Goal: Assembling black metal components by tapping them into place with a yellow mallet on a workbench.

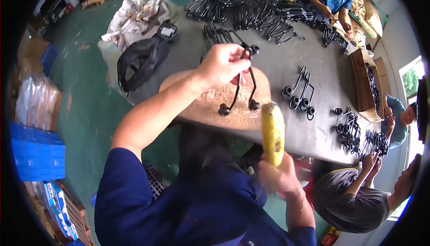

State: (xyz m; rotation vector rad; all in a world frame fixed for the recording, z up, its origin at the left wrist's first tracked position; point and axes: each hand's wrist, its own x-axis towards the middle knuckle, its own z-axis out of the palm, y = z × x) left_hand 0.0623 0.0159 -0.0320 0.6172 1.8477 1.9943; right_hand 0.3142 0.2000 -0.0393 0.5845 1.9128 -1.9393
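Observation:
My left hand (224, 66) pinches a black bent metal rod hook (253, 82) near its top. Two round black knobs sit at the hook's lower ends, over a worn round wooden block (201, 110) at the table edge. Another black knob shows beside my fingertips. Lower down and to the right, my right hand (280, 174) is closed around a yellow mallet (273, 131) with a scuffed surface. The mallet stands upright, right of the block and apart from the hook. Its handle is mostly hidden by my fingers, which are slightly blurred.
Several knobbed hooks (301, 94) lie right of the block on the grey table (268, 60). A large heap of black hooks (251, 6) covers the far side. A dark sleeve-like bundle (141, 58) lies left. Co-workers handle hooks beside a cardboard box (365, 84) and at the far edge.

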